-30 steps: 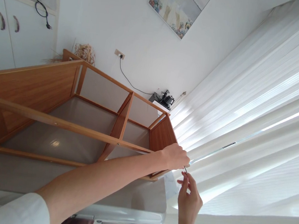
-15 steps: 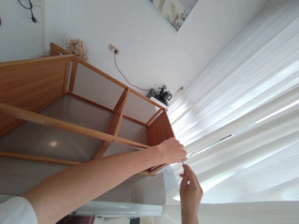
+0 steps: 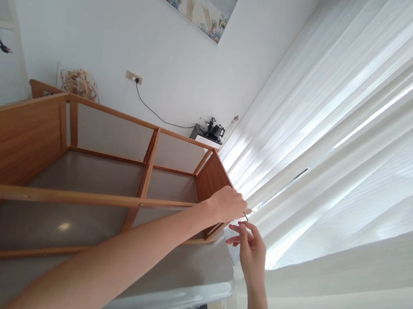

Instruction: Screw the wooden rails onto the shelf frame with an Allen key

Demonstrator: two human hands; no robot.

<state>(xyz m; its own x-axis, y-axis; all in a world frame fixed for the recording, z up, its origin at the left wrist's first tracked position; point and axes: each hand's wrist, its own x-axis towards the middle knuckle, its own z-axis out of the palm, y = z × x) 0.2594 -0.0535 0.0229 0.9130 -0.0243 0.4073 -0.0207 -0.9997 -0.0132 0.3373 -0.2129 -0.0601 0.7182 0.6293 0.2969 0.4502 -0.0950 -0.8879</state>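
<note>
A wooden frame (image 3: 146, 168) with slatted rails and end panels lies on a grey-topped table (image 3: 194, 266). My left hand (image 3: 226, 205) is closed over the frame's right end, its fingers mostly hidden on the outer side; one fingertip shows. Just below it, my right hand (image 3: 250, 247) pinches a thin, bent metal hex key (image 3: 246, 218) between thumb and index finger, the other fingers curled loosely. The key's upper end reaches close to the left fingertips at the outside of the end panel; whether it sits in a screw is hidden.
White curtains (image 3: 337, 178) hang close by on the right. Behind the frame, a dark kettle (image 3: 216, 133) stands on a small cabinet, its cord running to a wall socket (image 3: 134, 77). A dried straw bundle (image 3: 80, 83) is at back left. A picture (image 3: 202, 4) hangs above.
My view has shifted, so the frame and wall sit further left. The right hand has turned, and the key now shows a bend between the hands. The left hand keeps its place on the frame end.
</note>
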